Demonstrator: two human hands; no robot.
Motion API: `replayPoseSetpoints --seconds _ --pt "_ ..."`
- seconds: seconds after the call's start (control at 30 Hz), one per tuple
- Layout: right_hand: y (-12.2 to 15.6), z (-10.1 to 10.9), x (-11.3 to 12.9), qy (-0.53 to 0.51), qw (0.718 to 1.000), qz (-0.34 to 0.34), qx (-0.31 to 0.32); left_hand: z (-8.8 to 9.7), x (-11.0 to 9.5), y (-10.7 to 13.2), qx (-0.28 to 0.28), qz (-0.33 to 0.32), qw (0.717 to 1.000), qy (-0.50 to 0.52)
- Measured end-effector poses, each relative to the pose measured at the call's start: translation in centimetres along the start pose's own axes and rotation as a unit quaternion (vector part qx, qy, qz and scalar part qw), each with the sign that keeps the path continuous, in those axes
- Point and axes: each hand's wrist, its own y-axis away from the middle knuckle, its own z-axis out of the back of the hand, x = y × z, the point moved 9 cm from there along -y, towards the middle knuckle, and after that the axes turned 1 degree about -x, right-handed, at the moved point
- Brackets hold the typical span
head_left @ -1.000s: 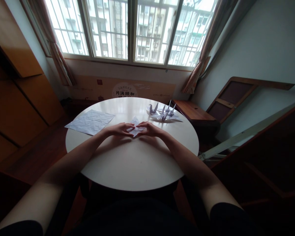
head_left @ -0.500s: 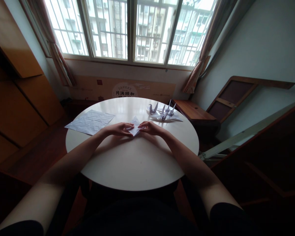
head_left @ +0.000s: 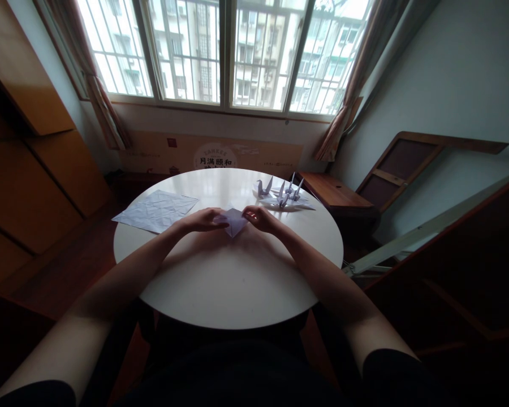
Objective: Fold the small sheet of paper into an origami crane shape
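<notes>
A small folded piece of pale lilac paper [head_left: 234, 221] is held up just above the round white table [head_left: 229, 282], its point hanging down. My left hand [head_left: 201, 219] pinches its left corner and my right hand [head_left: 259, 218] pinches its right corner, fingers closed on the paper. Both forearms reach in across the table from the near edge.
A creased unfolded sheet [head_left: 156, 210] lies on the table's left side. Several folded paper cranes [head_left: 282, 195] stand at the back right. Wooden cabinets [head_left: 29, 164] are on the left, a low wooden stand [head_left: 333, 192] and a leaning frame [head_left: 401, 167] on the right, a barred window behind.
The folded paper, pressed flat on the table under both hands before, is now lifted off the surface and held up by its two upper corners. Both hands have moved slightly farther from me.
</notes>
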Motion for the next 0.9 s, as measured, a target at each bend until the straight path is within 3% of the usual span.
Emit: replayPoseSetpoints --seconds 0.17,0.47,0.67,0.9 --pt "0.1 -0.4 -0.5 -0.029 0.999 -0.014 -0.002 0.1 1.2 -0.1 -0.03 -0.001 0.999 -0.024" --pt "0.0 -1.2 -0.6 -0.129 0.991 0.009 0.025 -0.1 1.1 -0.3 -0.048 -0.02 0.999 -0.008" --pt "-0.1 -1.7 -1.1 -0.17 0.984 -0.02 0.049 -0.5 1.4 -0.3 -0.036 0.007 0.993 0.109" --pt "0.1 -2.4 -1.2 -0.254 0.961 -0.077 0.079 -0.6 0.4 -0.3 -0.013 0.012 0.978 0.209"
